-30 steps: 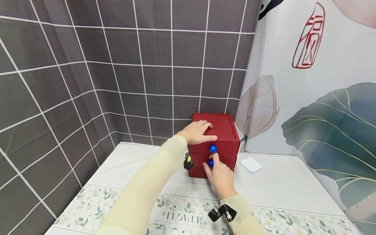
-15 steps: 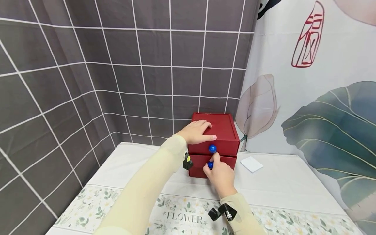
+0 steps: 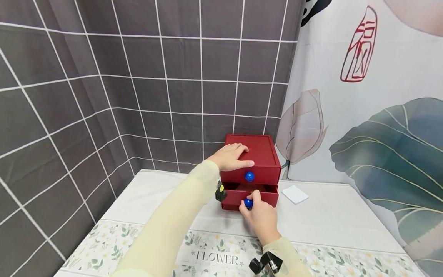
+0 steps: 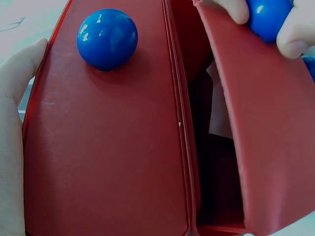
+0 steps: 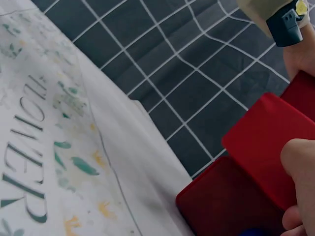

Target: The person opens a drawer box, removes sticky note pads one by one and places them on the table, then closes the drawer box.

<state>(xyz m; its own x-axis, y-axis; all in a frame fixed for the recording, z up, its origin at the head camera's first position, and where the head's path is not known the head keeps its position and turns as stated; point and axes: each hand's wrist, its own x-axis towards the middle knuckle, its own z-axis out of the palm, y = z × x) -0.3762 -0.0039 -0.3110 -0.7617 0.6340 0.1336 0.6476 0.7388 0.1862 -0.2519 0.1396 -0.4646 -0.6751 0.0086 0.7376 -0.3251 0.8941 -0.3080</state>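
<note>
A red two-drawer box (image 3: 254,150) stands against the back wall, its upper drawer closed behind a blue knob (image 3: 249,176). My left hand (image 3: 230,157) rests on its top with straight fingers; its thumb lies along the front edge. Below, my right hand (image 3: 260,215) pinches the blue knob (image 3: 248,202) of the lower drawer (image 3: 232,200), which is pulled partly out. In the left wrist view, a pale flat piece (image 4: 220,110) shows inside the dark opening, with right-hand fingers (image 4: 295,37) round the lower knob (image 4: 268,17).
A small white square pad (image 3: 295,194) lies right of the box on the white tablecloth (image 3: 328,215), which has a floral band at the front. Dark gridded cloth (image 3: 180,92) hangs behind and to the left. A leaf-printed curtain (image 3: 332,154) hangs at the right.
The lower drawer has slid from closed to partly out, with my right hand drawing its knob toward me. My left hand has stayed on top of the box.
</note>
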